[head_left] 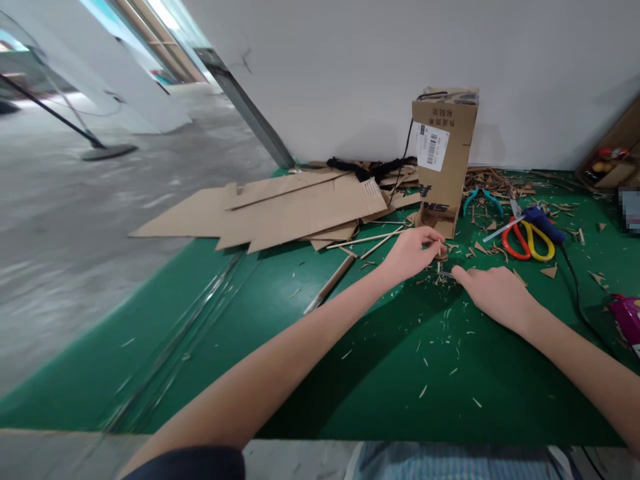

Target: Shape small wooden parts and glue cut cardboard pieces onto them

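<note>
My left hand [413, 255] pinches a short, thin wooden stick [439, 265] upright over the table, its fingertips closed around the upper part. My right hand [495, 297] is closed around a small knife; only its grey blade [445, 274] sticks out, touching or very near the stick's lower end. The knife's handle is hidden in the fist. Pale wood shavings [443, 293] lie around and below the blade. Just beyond the left hand stands a tall cardboard box [443, 160] with a white label. Longer thin sticks [367, 239] lie left of that hand.
Flat cardboard sheets [310, 210] overhang the green table [250, 373] at left. Scissors with red and yellow handles [540, 243], teal pliers [483, 200] and a blue glue gun [545, 223] with a cord lie right among cardboard scraps. A rolled cardboard tube [333, 283] lies left.
</note>
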Motion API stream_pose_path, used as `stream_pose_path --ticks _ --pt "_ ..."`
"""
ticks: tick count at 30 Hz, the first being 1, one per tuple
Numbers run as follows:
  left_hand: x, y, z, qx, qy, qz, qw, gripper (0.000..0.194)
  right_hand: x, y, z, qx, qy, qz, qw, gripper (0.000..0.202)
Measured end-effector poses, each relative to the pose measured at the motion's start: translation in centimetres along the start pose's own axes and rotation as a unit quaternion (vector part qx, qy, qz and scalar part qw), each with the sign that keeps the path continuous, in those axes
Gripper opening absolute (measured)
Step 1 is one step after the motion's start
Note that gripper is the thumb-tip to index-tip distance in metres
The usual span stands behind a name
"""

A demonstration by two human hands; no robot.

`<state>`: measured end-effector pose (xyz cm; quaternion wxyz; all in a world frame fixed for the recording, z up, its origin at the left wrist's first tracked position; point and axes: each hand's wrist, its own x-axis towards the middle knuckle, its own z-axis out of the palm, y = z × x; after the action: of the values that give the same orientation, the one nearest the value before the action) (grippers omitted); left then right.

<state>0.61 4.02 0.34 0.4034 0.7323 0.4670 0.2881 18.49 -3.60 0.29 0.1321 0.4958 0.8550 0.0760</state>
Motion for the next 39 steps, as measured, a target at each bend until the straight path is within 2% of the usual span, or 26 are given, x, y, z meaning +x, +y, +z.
stream_pose_path --ticks 5,12,17,27,34,39 --pt "0.16 -0.23 0.04 0.005 -0.002 0.000 1.000 0.011 0.23 0.16 0.52 -0.010 0.025 0.034 0.999 0.032" --pt "-0.15 0.44 0.13 -0.004 -0.010 0.005 1.000 0.012 0.05 0.04 0.54 -0.029 0.056 0.026 0.998 0.033" --pt "-0.13 0.44 -0.02 -0.005 -0.008 -0.001 1.000 0.012 0.24 0.10 0.30 -0.019 0.032 0.044 0.998 0.036" --pt "0.12 -0.22 -0.21 -0.009 -0.005 -0.015 1.000 0.011 0.06 0.36 -0.28 0.017 -0.021 -0.016 0.999 0.044" --pt "0.26 -0.26 -0.11 -0.011 -0.004 -0.013 1.000 0.009 0.33 0.27 0.48 -0.016 0.027 0.029 0.999 0.036" --pt "0.21 -0.41 -0.07 0.002 -0.005 0.004 1.000 0.009 0.64 0.11 0.35 -0.030 0.036 0.029 0.998 0.036"
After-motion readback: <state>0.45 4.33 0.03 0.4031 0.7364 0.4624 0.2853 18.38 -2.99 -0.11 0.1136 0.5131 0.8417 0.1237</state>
